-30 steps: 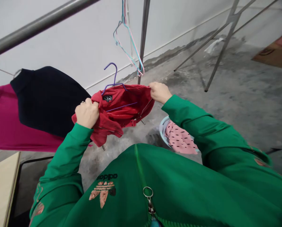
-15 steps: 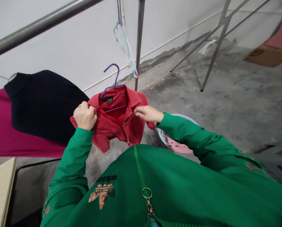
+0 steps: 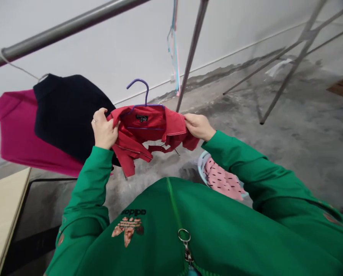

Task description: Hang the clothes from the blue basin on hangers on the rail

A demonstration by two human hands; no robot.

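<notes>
A small red jacket (image 3: 174, 128) with an unzipped front is stretched out between my two hands. Inside its collar sits a purple hanger (image 3: 146, 94), its hook standing free above the neck and its lower bar crossing the opening. My left hand (image 3: 104, 130) grips the jacket near the shoulder on the left. On the other side, my right hand (image 3: 198, 125) pinches the red cloth at the right shoulder, fingers closed. The far ends of the hanger are hidden under the fabric.
A metal rail (image 3: 74, 28) runs across the upper left. A black garment (image 3: 68, 111) and a magenta garment (image 3: 16, 126) hang left. Thin pastel hangers (image 3: 175, 53) dangle beside a pole (image 3: 193, 50). Below right, a basin (image 3: 200, 168) holds pink spotted cloth (image 3: 221, 178). A wooden board (image 3: 7, 207) lies lower left.
My right hand has moved from the jacket's front edge to its right shoulder and taken hold there. The jacket's front is now spread wider. The view has shifted left.
</notes>
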